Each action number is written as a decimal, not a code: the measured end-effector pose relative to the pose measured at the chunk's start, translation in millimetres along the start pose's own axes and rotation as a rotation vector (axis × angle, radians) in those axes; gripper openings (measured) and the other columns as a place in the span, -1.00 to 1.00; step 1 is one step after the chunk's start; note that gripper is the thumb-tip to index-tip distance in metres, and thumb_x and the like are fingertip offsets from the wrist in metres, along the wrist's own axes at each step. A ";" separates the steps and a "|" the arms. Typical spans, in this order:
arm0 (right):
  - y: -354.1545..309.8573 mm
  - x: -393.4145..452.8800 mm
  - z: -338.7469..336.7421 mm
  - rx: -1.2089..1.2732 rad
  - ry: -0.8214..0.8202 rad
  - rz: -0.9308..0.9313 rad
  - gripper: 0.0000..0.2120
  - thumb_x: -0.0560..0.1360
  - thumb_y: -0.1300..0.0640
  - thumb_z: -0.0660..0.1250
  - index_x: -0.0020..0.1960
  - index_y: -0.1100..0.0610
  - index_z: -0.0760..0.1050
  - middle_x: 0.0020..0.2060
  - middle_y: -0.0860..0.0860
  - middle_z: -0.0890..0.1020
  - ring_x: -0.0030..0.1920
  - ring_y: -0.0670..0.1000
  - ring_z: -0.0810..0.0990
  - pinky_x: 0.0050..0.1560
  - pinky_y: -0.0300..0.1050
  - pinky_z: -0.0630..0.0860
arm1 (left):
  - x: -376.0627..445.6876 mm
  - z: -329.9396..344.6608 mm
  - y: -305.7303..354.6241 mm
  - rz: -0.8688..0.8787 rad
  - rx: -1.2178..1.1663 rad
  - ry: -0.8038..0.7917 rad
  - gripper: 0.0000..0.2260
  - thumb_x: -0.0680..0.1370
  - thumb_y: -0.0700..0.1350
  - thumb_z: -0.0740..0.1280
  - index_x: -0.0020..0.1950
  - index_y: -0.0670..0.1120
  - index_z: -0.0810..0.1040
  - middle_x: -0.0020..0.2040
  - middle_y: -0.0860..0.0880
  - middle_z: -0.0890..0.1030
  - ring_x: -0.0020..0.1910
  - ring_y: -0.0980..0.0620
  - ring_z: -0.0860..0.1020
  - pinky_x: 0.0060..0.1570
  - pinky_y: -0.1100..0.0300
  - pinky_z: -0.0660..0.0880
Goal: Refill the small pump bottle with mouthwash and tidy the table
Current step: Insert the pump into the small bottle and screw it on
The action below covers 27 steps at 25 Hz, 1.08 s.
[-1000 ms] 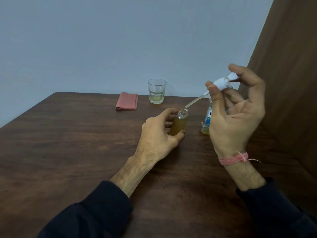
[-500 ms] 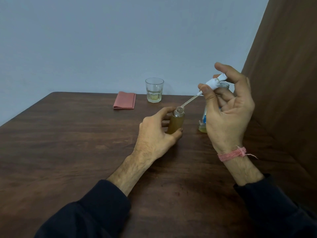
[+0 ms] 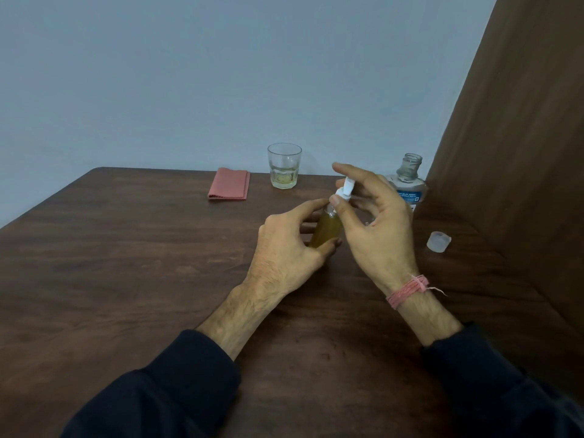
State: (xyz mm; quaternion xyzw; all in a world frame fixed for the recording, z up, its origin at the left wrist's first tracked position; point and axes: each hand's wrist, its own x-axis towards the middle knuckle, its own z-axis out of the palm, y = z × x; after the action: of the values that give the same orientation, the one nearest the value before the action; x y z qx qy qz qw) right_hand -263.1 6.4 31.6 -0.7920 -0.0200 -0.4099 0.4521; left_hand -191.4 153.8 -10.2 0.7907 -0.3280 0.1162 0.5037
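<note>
Change: pump head (image 3: 345, 191) now seated on neck of small bottle (image 3: 327, 228); a second ago held high at 1 o'clock, dip tube slanting into the neck.
Meaning: refill apparently finished; closing step in hand, tidying not yet begun.
Small bottle: upright on table (image 3: 126, 263) at centre, full of amber liquid.
Left hand (image 3: 286, 248): wraps bottle from 9 o'clock, thumb in front, fingers behind; firm grip.
Right hand (image 3: 376, 226): palm toward camera, thumb and forefinger pinch pump head; other fingers spread loose.
Mouthwash bottle (image 3: 407, 184): 2 o'clock of small bottle, uncapped, partly hidden by right hand.
Cap (image 3: 438, 241): on table at 3 o'clock, apart from its bottle.
Glass (image 3: 284, 165): 12 o'clock, a little pale liquid inside.
Cloth (image 3: 229, 184): folded, 10 o'clock, beside glass.
Next: probably twist pump head tight; bottle needs steadying.
</note>
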 end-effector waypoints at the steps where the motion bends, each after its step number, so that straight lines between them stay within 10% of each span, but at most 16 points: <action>1: 0.6 -1.3 1.5 0.020 -0.019 0.039 -0.49 0.62 0.27 0.50 0.50 -0.09 0.58 0.27 -0.11 0.66 0.28 -0.14 0.67 0.31 -0.11 0.67 | 0.0 0.7 -0.4 0.003 0.000 0.002 -0.39 0.49 0.11 0.66 0.54 0.24 0.61 0.25 0.19 0.78 0.18 0.27 0.74 0.21 0.29 0.70; 12: 8.4 -4.2 6.8 0.296 -0.014 0.229 -0.36 0.48 0.32 0.63 0.48 0.01 0.52 0.17 -0.04 0.77 0.20 -0.12 0.75 0.25 -0.15 0.68 | 0.8 0.9 -0.9 -0.104 -0.108 0.024 -0.40 0.47 0.08 0.72 0.49 0.26 0.68 0.16 0.22 0.81 0.12 0.32 0.75 0.25 0.07 0.74; 27: 19.7 -3.4 11.6 0.346 0.029 0.267 -0.82 0.60 0.17 0.55 0.19 0.02 0.70 0.10 0.00 0.76 0.14 -0.06 0.75 -0.11 -0.24 0.69 | 1.6 -2.1 0.6 -0.162 -0.144 -0.010 -0.34 0.46 0.07 0.75 0.55 0.16 0.66 0.27 0.16 0.79 0.23 0.21 0.75 0.32 -0.01 0.71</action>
State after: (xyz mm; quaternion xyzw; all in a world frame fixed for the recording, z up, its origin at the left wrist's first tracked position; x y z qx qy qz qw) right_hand -250.1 4.3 12.6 -0.6924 0.0215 -0.3481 0.6316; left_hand -190.3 154.8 -8.0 0.7771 -0.2728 0.0472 0.5651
